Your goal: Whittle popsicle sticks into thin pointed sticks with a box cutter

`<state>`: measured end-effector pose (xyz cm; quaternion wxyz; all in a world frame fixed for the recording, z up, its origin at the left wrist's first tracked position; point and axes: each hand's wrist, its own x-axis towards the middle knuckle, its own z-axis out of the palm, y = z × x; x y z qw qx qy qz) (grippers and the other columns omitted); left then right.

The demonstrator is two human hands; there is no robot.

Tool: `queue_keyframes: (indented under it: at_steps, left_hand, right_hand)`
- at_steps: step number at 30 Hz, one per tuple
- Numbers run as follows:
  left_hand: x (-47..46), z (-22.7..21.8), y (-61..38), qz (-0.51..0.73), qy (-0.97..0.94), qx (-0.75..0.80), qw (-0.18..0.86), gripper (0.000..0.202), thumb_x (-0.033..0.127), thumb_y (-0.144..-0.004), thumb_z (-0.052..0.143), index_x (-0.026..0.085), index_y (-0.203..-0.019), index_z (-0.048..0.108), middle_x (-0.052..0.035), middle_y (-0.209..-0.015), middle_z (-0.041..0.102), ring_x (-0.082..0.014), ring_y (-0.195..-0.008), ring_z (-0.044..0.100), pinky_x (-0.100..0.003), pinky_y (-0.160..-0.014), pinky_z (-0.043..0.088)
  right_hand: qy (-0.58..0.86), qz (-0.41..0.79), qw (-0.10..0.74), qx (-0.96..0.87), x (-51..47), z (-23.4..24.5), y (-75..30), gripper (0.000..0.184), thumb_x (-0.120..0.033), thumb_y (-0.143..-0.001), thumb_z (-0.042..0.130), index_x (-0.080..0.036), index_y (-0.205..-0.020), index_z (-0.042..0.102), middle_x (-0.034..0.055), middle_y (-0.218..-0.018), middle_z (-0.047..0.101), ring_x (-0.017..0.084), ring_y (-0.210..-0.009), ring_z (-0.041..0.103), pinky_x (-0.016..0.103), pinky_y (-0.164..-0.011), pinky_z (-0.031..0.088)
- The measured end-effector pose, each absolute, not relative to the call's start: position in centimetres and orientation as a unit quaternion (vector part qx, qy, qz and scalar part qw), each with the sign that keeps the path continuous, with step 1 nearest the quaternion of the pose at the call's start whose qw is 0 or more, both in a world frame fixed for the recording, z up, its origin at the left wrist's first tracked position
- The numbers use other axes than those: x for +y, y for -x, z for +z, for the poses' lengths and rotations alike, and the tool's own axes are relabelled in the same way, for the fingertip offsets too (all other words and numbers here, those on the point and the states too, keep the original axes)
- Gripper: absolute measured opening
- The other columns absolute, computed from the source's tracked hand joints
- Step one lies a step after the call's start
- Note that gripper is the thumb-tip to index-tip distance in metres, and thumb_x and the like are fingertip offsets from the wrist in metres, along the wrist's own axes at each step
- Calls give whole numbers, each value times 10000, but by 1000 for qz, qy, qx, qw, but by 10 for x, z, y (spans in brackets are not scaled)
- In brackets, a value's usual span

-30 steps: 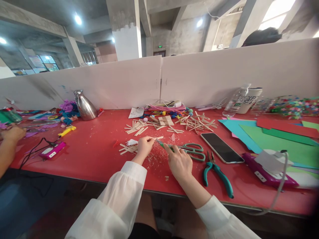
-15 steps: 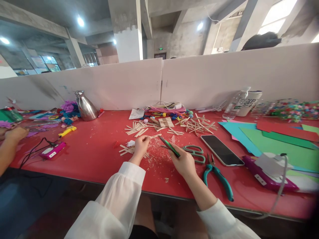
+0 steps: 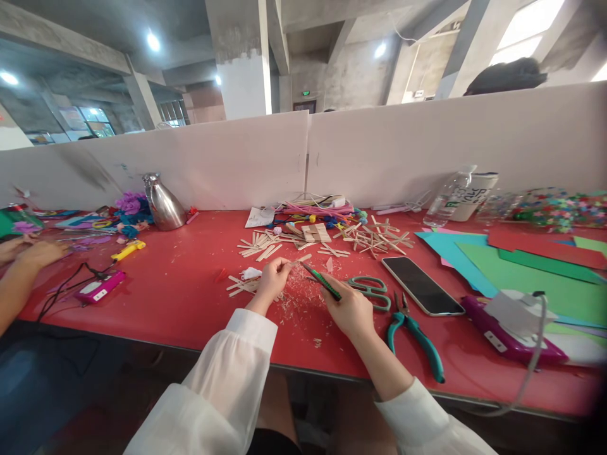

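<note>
My left hand point(image 3: 272, 280) pinches a thin wooden craft stick point(image 3: 300, 259) just above the red table point(image 3: 180, 284). My right hand point(image 3: 349, 309) is closed round a green utility knife point(image 3: 322, 282), whose tip points up-left at the stick. Wood shavings point(image 3: 296, 297) lie scattered between my hands. Several more cut sticks point(image 3: 239, 284) lie just left of my left hand.
Green scissors point(image 3: 372, 289), teal pliers point(image 3: 415, 335) and a black phone point(image 3: 421, 284) lie right of my right hand. Piles of sticks point(image 3: 374, 237), coloured paper point(image 3: 521, 262), a purple glue gun point(image 3: 509, 328) and a steel jug point(image 3: 162, 202) surround them. Another person's hands point(image 3: 33, 253) work at far left.
My right hand has lifted the knife off the table and drawn it back toward the stick's end. The person at far left has shifted their hands.
</note>
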<state>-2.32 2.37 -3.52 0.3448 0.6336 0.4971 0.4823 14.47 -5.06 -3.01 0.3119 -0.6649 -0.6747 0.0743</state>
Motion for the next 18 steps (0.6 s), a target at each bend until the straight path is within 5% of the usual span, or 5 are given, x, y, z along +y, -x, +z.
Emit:
queue_keyframes:
  at_steps: [10,18]
  left_hand:
    - [22,-34,23,459,-676,501,286,193,231,-819,421,166,-778,598,47,-512,455,-109,-476,429,-206,-474,316]
    - [22,-36,22,461,-707,492,213,159,255,-823,469,171,-710,544,14,-617,535,-131,-601,508,-218,-591,375]
  right_hand:
    - [654,53,308,-689,-51,-33,-145,296,-328,-876,509,-183,-1130,551,56,-1047,613,139,-809,609,328,-685,520]
    - [649,60,319,-688,-52,-33,-142,302,-331,-875,510,-178,-1132,551,54,-1032,618,142,-808,611,337,-692,517]
